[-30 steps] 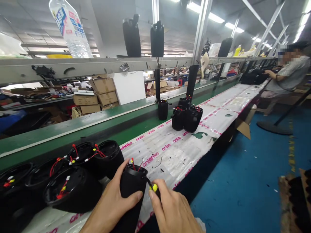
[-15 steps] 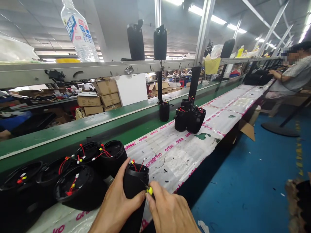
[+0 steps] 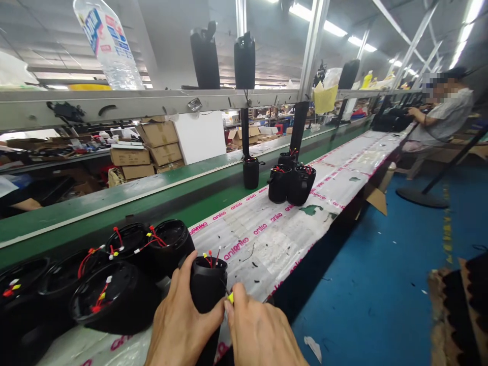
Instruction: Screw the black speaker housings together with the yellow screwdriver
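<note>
My left hand (image 3: 183,310) is wrapped round a black cylindrical housing (image 3: 208,284), its thumb and fingers on opposite sides. Red wires with small red and yellow connectors stick up from the open top. My right hand (image 3: 259,325) is closed on a small tool with a yellow part (image 3: 231,298); its thin dark tip meets the housing's right side. Most of the tool is hidden in the fingers. To the left stand several wider black housings (image 3: 114,300) with open tops and red wires inside.
More black housings (image 3: 301,185) stand farther up the covered bench (image 3: 247,254), beside the green belt (image 3: 213,195). Above runs a metal shelf (image 3: 152,99) bearing a plastic bottle (image 3: 110,48). A person (image 3: 444,112) sits at the far right.
The view has shifted slightly, so the background sits farther left. Both hands keep their hold on the housing and the yellow tool, with little change between them.
</note>
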`<state>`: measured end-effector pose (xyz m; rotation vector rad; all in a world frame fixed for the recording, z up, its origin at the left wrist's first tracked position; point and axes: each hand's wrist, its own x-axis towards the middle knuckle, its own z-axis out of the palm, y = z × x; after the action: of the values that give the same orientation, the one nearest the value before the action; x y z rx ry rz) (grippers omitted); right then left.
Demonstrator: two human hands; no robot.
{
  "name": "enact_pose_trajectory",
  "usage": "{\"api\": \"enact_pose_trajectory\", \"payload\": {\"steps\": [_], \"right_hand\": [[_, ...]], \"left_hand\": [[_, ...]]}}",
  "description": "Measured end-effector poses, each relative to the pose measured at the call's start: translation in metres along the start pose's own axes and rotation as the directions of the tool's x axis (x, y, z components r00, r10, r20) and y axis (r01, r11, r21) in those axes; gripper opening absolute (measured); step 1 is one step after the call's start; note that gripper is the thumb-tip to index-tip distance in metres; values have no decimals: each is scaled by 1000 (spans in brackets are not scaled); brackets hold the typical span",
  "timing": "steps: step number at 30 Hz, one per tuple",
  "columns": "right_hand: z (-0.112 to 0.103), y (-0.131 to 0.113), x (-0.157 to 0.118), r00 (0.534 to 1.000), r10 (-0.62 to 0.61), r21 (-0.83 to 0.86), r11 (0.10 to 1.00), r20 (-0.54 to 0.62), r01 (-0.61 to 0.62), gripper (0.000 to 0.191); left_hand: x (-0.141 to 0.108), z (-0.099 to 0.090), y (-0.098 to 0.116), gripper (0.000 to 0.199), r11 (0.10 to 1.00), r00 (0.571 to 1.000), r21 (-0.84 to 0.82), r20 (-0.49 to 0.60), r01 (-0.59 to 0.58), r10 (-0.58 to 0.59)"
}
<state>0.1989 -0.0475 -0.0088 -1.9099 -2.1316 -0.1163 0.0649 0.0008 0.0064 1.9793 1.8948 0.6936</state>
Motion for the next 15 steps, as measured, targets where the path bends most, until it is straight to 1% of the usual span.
{"api": "enact_pose_trajectory", "payload": {"steps": [2,7,9,10,11,12,14,15], "right_hand": [[0,-2,2,1000,4,-14,1000,-7,-5,13],[3,-7,4,997,33,-39,999,-73,-36,14],[6,-9,1,993,5,-11,1000,-116,-6,13],[7,-11,-1,987,-3,17,1000,-160,6,10],[8,-12,-4,974,5,55,998,-226,7,6],[9,-12,-8,951,31,100,995,-307,0,5],[11,-11,-13,886,107,183,983,-450,-25,17],[11,-9,-15,865,132,207,978,-485,-33,22]], "left_hand": [[0,1,-1,79,1000,1000,11,-7,-11,11],[-2,-1,-1,78,1000,1000,18,-2,-23,23],[-1,-3,-2,79,1000,1000,-18,-3,-15,15],[0,-4,-2,81,999,1000,-44,-7,-4,3],[1,-4,-3,83,997,1000,-76,-7,12,-13],[2,-5,-4,85,993,999,-111,-4,31,-32],[5,-7,-6,87,982,998,-180,29,58,-54],[5,-8,-8,86,974,997,-216,61,63,-51]]}}
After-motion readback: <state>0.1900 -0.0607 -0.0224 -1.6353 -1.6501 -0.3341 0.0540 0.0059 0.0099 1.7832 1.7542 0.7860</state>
